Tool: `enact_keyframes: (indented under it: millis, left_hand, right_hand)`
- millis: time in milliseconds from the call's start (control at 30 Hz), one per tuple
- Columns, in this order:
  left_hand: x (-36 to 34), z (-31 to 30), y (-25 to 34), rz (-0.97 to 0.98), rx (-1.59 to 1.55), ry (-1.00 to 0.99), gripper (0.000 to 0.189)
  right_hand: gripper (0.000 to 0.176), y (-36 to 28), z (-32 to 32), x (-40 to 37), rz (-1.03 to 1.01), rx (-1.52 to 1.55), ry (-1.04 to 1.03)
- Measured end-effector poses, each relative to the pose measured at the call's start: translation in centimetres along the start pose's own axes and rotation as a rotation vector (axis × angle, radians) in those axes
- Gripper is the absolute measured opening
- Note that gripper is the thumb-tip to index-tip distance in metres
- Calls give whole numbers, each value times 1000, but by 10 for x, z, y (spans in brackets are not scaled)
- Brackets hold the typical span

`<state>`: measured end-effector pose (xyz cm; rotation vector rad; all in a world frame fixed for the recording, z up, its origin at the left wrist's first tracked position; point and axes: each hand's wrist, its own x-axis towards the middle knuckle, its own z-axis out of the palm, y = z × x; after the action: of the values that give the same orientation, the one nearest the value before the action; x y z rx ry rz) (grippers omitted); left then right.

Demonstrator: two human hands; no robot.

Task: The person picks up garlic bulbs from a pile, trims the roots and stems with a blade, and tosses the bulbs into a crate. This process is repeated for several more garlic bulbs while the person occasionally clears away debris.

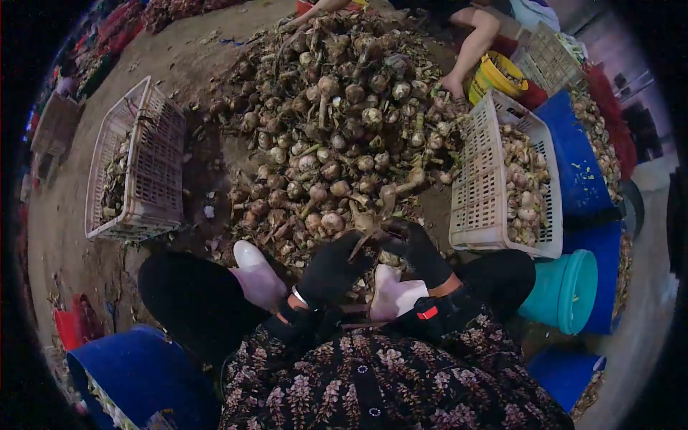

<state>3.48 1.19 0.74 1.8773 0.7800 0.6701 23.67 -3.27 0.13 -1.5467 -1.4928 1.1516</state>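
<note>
My left hand (pixel 335 269), in a black glove, is closed at the near edge of a large heap of garlic bulbs (pixel 330 143). Beside it on the right is my right hand (pixel 418 254), also in a black glove, with its fingers closed. Between the two hands a garlic plant with dry leaves and stem (pixel 369 221) sticks up. The dark gloves and the leaves hide the fingertips, so the exact grip of each hand is unclear.
A white crate (pixel 154 172) stands left of the heap; another crate (pixel 476 183) at right holds garlic bulbs. A teal bucket (pixel 566 290), blue tubs (pixel 143 373) and a yellow bucket (pixel 489 77) stand around. Another person's bare arm (pixel 473 50) reaches the heap's far right.
</note>
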Motion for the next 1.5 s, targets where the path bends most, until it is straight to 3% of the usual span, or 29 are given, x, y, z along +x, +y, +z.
enact_keyframes:
  millis: [167, 233, 267, 300, 367, 433, 533, 567, 633, 700, 733, 800, 833, 867, 900, 967, 1000, 1067, 1100, 1200, 1300, 1367, 1400, 1467, 1500]
  left_hand:
    - [5, 0, 4, -138, -66, -82, 27]
    - [7, 1, -1, -142, -64, -83, 29]
    - [1, 10, -40, -43, 193, -124, 29]
    - [-11, 27, -107, 51, 446, -157, 30]
    - [-22, 40, -143, 38, 533, -82, 30]
    - [-15, 40, -129, -140, 188, 89, 29]
    - [15, 24, -71, -475, 44, 1, 27]
    - [13, 27, -79, -476, 1, 24, 26]
    - [10, 27, -86, -67, 403, 39, 24]
    - [17, 28, -85, -95, 272, 74, 22]
    - [23, 26, -69, -336, -55, 98, 21]
    - [25, 26, -73, -360, -132, 117, 19]
    - [20, 32, -92, -139, 114, 110, 20]
    - [18, 34, -98, -69, 182, 113, 20]
    - [16, 36, -104, 0, 252, 121, 20]
    - [17, 33, -96, -181, 53, 168, 21]
    - [17, 32, -89, -274, -44, 191, 21]
    - [13, 31, -89, -395, -175, 201, 22]
    - [10, 31, -92, -427, -206, 192, 22]
    - [3, 33, -110, -257, 0, 100, 23]
    - [11, 36, -118, 75, 333, 57, 28]
    - [14, 41, -123, 248, 491, 63, 31]
    - [16, 39, -112, 53, 341, 68, 31]
    - [25, 33, -74, -326, 26, 83, 33]
    - [26, 30, -65, -253, 103, 138, 34]
  right_hand:
    - [25, -17, 3, -4, 280, 484, 50]
    - [29, 4, -2, -4, 224, 465, -45]
    - [30, 14, -7, -6, 200, 414, -53]
    - [31, 8, -17, -8, 156, 325, 6]
    - [33, -9, -49, -13, 64, 101, 163]
    - [35, -26, -105, -18, -49, -235, 394]
    - [38, -36, -189, -24, -161, -784, 712]
    - [40, -33, -210, -23, -170, -959, 797]
    - [43, -27, -236, -13, -109, -1201, 997]
    - [46, -4, -226, 14, -1, -927, 809]
    - [48, 12, -211, 32, 53, -781, 713]
    - [52, 69, -166, 70, 34, -848, 382]
    - [53, 99, -143, 89, 56, -893, 210]
    - [54, 128, -123, 107, 103, -962, 74]
    - [55, 153, -108, 123, 147, -1040, 8]
    - [58, 195, -77, 136, 195, -1189, -72]
    - [58, 187, -61, 138, 300, -1270, -175]
    - [61, 210, -46, 131, 271, -1211, -110]
    - [63, 200, -45, 133, 426, -1100, -174]
    - [67, 174, -41, 136, 696, -814, -264]
    - [62, 175, -39, 121, 542, -694, -130]
    - [55, 122, -34, 119, 381, -558, -58]
    - [52, 81, -30, 122, 321, -434, -49]
    - [46, 112, -28, 117, 63, -450, -106]
    - [43, 122, -27, 113, -63, -453, -135]
